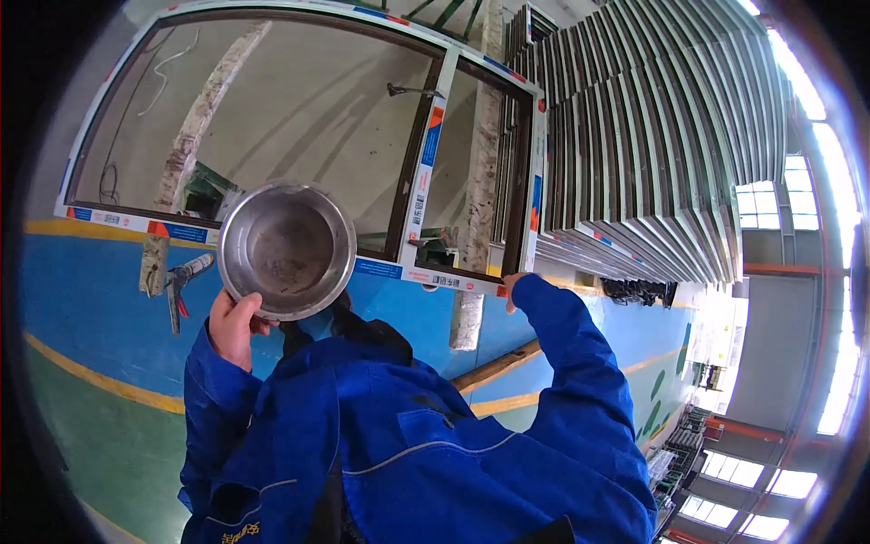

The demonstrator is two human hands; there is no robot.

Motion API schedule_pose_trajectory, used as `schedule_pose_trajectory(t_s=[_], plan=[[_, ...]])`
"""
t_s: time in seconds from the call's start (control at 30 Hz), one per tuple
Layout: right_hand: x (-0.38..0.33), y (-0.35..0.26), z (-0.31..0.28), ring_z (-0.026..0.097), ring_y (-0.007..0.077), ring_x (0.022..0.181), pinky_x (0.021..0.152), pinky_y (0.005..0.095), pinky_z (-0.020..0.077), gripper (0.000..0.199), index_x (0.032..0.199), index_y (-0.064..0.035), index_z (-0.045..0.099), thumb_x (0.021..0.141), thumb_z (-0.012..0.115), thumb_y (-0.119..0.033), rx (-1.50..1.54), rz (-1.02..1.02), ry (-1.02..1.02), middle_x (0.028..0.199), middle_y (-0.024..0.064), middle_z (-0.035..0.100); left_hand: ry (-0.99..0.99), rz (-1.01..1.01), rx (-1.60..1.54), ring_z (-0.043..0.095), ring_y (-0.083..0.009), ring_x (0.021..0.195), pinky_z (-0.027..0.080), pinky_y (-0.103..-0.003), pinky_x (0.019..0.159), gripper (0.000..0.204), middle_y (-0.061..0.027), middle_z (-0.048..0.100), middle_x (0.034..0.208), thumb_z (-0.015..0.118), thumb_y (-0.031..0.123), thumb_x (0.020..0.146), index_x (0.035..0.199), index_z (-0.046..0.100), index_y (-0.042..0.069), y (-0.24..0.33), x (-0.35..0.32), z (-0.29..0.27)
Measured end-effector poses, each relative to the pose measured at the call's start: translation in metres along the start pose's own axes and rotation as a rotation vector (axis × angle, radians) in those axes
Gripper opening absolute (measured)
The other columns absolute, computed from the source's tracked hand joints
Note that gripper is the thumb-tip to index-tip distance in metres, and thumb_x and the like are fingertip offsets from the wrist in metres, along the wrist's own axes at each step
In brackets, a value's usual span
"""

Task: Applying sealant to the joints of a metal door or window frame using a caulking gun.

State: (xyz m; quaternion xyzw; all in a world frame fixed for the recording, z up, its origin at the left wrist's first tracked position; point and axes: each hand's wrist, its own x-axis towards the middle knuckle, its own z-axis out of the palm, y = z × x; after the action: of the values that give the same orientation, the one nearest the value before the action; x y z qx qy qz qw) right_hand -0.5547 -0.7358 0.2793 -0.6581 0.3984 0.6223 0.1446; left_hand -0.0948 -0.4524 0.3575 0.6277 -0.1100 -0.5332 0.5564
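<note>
My left hand (237, 328) is closed on the near rim of a round stainless-steel bowl (338, 238), its thumb over the lip. The bowl is tilted so its inside shows, with dark stains at the bottom. It hides part of the near edge of a large window frame (376, 268), which is brown with white, blue and orange protective film. At the frame's near right corner, my right hand (514, 288) is closed around the edge, its fingers partly hidden by the blue sleeve.
Worn, padded support bars (467, 317) carry the frame. Left of the bowl, a tool like a caulking gun (181, 283) hangs by a bar. Many stacked frames (634, 136) stand at the right. A wooden bar (497, 365) lies low behind my right arm. A handle (412, 90) sticks out from the middle bar.
</note>
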Motion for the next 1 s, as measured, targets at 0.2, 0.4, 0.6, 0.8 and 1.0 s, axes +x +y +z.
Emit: schedule_pose_trajectory(t_s=[0.2, 0.4, 0.6, 0.8, 1.0], plan=[[-0.004, 0.001, 0.001, 0.057, 0.0328, 0.111, 0.087, 0.0530, 0.0455, 0.077, 0.123, -0.0073, 0.051, 0.058, 0.080, -0.036, 0.015, 0.010, 0.036, 0.120, 0.0143, 0.059, -0.013, -0.011, -0.013, 0.058, -0.0139, 0.058, 0.043, -0.023, 0.050, 0.023, -0.0084, 0.063, 0.080, 0.051, 0.016, 0.085, 0.103, 0.053, 0.003, -0.003, -0.001, -0.003], [0.000, -0.003, 0.006, 0.059, 0.0314, 0.108, 0.085, 0.0534, 0.0461, 0.072, 0.121, -0.0090, 0.052, 0.059, 0.079, -0.034, -0.136, 0.125, 0.054, 0.115, 0.0108, 0.062, 0.007, -0.009, -0.010, 0.059, -0.0143, 0.058, 0.043, -0.023, 0.050, 0.024, -0.0086, 0.063, 0.079, 0.051, 0.016, 0.085, 0.105, 0.053, 0.002, -0.007, -0.002, -0.004], [-0.063, -0.025, -0.036, 0.061, 0.0321, 0.103, 0.082, 0.0466, 0.0493, 0.060, 0.116, -0.0134, 0.056, 0.062, 0.076, -0.028, -0.024, 0.099, 0.232, 0.108, 0.0150, 0.064, -0.003, -0.018, 0.000, 0.058, -0.0146, 0.058, 0.044, -0.024, 0.050, 0.026, -0.0095, 0.063, 0.079, 0.052, 0.016, 0.085, 0.105, 0.053, 0.001, -0.001, -0.001, -0.005], [-0.183, -0.116, -0.118, 0.064, 0.0354, 0.079, 0.066, 0.0475, 0.0501, 0.065, 0.134, -0.0235, 0.039, 0.073, 0.062, -0.016, 0.124, -0.306, 0.998, 0.086, 0.0164, 0.064, -0.040, 0.020, 0.004, 0.060, -0.0157, 0.060, 0.044, -0.025, 0.050, 0.025, -0.0091, 0.064, 0.081, 0.052, 0.014, 0.084, 0.104, 0.054, 0.000, 0.005, 0.006, -0.008], [-0.213, -0.205, -0.179, 0.063, 0.0344, 0.070, 0.059, 0.0444, 0.0499, 0.068, 0.136, -0.0268, 0.038, 0.072, 0.059, -0.015, -0.069, -0.580, 1.036, 0.075, 0.0142, 0.063, -0.067, 0.072, 0.017, 0.062, -0.0156, 0.059, 0.046, -0.026, 0.048, 0.024, -0.0087, 0.065, 0.081, 0.052, 0.012, 0.083, 0.104, 0.055, 0.000, 0.009, 0.015, -0.008]])
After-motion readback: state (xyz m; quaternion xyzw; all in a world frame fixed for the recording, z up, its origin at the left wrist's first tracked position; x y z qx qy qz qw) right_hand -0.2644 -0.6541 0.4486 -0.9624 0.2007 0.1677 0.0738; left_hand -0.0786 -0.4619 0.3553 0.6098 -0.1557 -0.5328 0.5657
